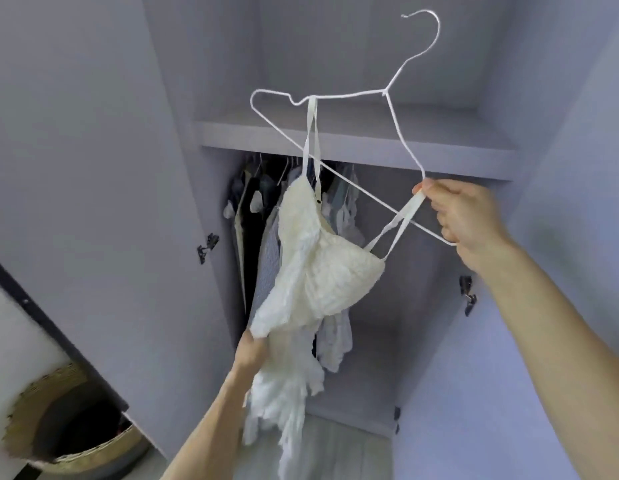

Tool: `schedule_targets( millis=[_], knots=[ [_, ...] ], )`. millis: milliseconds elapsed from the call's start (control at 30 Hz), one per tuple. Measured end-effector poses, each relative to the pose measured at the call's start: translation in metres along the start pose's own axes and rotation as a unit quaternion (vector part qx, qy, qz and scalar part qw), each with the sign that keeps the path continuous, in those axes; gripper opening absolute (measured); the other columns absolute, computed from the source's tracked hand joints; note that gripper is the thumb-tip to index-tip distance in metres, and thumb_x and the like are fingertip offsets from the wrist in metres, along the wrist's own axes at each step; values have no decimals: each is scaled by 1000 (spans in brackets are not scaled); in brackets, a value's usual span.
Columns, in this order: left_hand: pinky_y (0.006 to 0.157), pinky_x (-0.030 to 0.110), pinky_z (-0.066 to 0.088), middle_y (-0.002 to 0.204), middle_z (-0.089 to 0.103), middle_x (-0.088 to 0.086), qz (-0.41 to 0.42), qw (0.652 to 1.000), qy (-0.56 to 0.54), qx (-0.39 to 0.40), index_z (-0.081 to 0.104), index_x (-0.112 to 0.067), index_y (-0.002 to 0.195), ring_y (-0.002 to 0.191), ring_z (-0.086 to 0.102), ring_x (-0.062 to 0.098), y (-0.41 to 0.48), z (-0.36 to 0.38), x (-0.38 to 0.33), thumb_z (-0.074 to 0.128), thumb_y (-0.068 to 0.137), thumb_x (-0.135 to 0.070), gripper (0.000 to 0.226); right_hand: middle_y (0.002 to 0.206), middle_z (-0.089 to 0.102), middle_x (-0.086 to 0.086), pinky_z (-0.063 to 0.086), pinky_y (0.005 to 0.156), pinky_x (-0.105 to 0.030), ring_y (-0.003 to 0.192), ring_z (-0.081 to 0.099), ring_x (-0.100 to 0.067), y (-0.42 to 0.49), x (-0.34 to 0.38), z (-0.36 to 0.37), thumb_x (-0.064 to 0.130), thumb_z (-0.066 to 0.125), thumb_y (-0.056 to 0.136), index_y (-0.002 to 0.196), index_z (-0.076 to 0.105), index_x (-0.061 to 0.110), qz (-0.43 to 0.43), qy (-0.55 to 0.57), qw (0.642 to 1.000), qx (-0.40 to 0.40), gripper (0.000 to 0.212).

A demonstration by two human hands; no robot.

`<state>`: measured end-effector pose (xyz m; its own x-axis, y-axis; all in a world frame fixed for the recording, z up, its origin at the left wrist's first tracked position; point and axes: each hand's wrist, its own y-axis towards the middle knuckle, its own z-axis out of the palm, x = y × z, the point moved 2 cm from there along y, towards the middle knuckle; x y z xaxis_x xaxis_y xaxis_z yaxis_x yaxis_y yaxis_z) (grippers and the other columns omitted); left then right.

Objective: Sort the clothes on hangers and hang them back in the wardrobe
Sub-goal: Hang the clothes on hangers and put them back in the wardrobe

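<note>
**Item:** white strappy garment (321, 268), lacy, partly mounted on a white wire hanger (385, 91). It is held up in front of the open wardrobe (405, 306), nearer than the hung clothes (266, 188) at its left.

**Lie:** hanger tilted, hook up and to the right. Its long bar runs from upper left down to lower right, ending in the right hand (463, 216).

**Straps:** one strap (311, 126) is looped over the hanger's upper-left shoulder. The free strap (401, 216) is off the wire and drawn toward the lower-right end.

**Right hand:** grip closed, pinching the free strap and the hanger's end.

**Left hand (252, 351):** below and left of the hanger, grip closed on the bunched fabric.

**Next, by judgement:** the free strap goes over the arm just above the right hand, the nearer one.

**Also present:** woven basket (93, 445), lower left.
</note>
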<state>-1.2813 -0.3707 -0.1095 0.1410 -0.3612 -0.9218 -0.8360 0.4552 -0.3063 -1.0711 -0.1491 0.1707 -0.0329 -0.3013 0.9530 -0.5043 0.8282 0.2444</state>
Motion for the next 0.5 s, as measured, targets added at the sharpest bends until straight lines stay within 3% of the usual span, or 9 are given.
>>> schedule_targets(
  millis=[67, 133, 167, 233, 267, 333, 433, 500],
  knots=[
    [59, 30, 45, 67, 64, 1, -84, 987, -134, 14, 68, -8, 89, 67, 57, 21, -6, -6, -2, 46, 95, -18, 25, 48, 47, 18, 30, 49, -11, 44, 40, -3, 1, -22, -18, 27, 58, 98, 81, 74, 25, -16, -92, 996, 1, 24],
    [55, 29, 40, 49, 52, 0, -127, 967, -219, 17, 59, -13, 53, 56, 49, 23, -10, -19, -14, 44, 87, -11, 37, 49, 46, 16, 31, 55, -23, 46, 38, -4, -1, -52, -32, 30, 59, 98, 82, 76, 26, -9, -148, 989, 19, 23],
    [56, 29, 41, 48, 52, 1, -124, 961, -246, 16, 57, -13, 48, 54, 51, 22, -11, -23, -24, 42, 85, -12, 40, 46, 46, 15, 30, 55, -27, 45, 39, -4, -5, -70, -37, 29, 59, 97, 81, 76, 27, 5, -166, 985, 38, 23],
    [68, 34, 50, 68, 68, 11, -98, 949, -297, 24, 70, -5, 71, 65, 66, 25, -11, -22, -50, 44, 90, -22, 36, 53, 59, 10, 40, 61, -35, 51, 49, -5, -14, -108, -41, 27, 61, 96, 73, 76, 34, 35, -202, 976, 71, 28],
    [73, 36, 52, 78, 71, 13, -86, 943, -320, 24, 71, -4, 85, 73, 70, 26, -12, -16, -64, 48, 92, -29, 35, 65, 68, 3, 47, 71, -38, 63, 59, -11, -17, -128, -42, 28, 62, 95, 72, 76, 38, 51, -221, 971, 83, 29],
    [72, 35, 53, 83, 72, 12, -71, 937, -341, 16, 70, -7, 90, 74, 71, 25, -6, 1, -86, 51, 94, -33, 33, 82, 72, -8, 50, 85, -39, 85, 67, -25, -24, -161, -39, 32, 62, 94, 73, 74, 42, 94, -254, 956, 108, 27],
    [69, 32, 53, 90, 69, 11, -76, 933, -351, 25, 67, -7, 97, 76, 69, 26, 1, 39, -118, 55, 87, -24, 23, 67, 65, 4, 48, 72, -33, 75, 63, -20, -37, -196, -30, 31, 57, 95, 69, 71, 37, 144, -285, 938, 133, 30],
    [74, 33, 53, 86, 68, 10, -79, 933, -350, 41, 70, -6, 86, 78, 68, 25, 8, 67, -138, 56, 85, -18, 18, 70, 65, 11, 48, 69, -32, 76, 62, -17, -48, -211, -22, 33, 54, 96, 76, 70, 35, 163, -276, 939, 125, 26]
  ],
)
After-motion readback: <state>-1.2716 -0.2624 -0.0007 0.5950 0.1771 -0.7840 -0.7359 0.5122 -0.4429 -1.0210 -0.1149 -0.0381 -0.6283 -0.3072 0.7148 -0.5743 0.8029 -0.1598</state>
